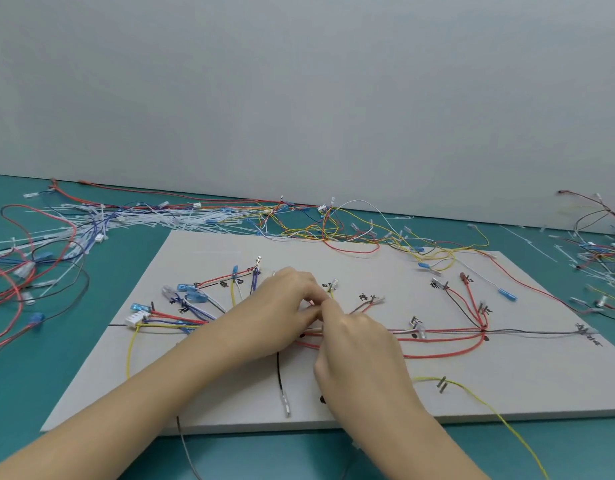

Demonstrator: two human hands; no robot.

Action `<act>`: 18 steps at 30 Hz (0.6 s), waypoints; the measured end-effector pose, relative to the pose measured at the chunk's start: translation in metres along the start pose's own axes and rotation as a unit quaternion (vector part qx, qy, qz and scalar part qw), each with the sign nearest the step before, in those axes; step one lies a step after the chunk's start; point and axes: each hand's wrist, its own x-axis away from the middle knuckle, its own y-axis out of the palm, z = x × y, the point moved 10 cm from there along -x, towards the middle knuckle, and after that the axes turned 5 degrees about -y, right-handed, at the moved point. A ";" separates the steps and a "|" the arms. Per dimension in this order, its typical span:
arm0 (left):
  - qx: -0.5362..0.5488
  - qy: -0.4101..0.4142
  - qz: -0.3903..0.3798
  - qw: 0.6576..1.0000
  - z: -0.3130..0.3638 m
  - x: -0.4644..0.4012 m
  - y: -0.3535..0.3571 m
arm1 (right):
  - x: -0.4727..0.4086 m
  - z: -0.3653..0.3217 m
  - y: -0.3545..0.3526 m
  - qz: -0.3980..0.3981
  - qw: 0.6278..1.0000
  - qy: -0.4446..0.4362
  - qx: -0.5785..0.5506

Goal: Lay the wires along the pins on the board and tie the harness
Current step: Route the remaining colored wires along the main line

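A white board (pixel 506 386) lies on the teal table, with pins and hand-written labels. Red, yellow, blue and black wires run along it as a harness (pixel 444 332), fanning out at the left to blue terminals and a white connector (pixel 133 320). My left hand (pixel 281 303) and my right hand (pixel 354 337) meet over the middle of the wire bundle. Their fingertips pinch something small at the bundle, which the fingers hide. A black wire with a clear terminal (pixel 286 407) hangs down toward the front edge.
A heap of white cable ties (pixel 153 220) and loose coloured wires lies behind the board at the left. More loose wires (pixel 333 226) trail along the back edge and at the far right (pixel 603 251). A yellow wire (pixel 500 415) runs off the board's front right past two pins.
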 end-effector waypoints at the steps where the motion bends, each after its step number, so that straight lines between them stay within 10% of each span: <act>1: 0.001 0.002 0.001 1.000 0.001 0.000 0.001 | 0.005 0.006 0.003 0.007 1.000 0.007 -0.017; 18: 0.042 -0.012 0.039 0.998 0.007 -0.004 0.015 | 0.020 0.103 0.017 -0.037 0.954 0.148 -0.257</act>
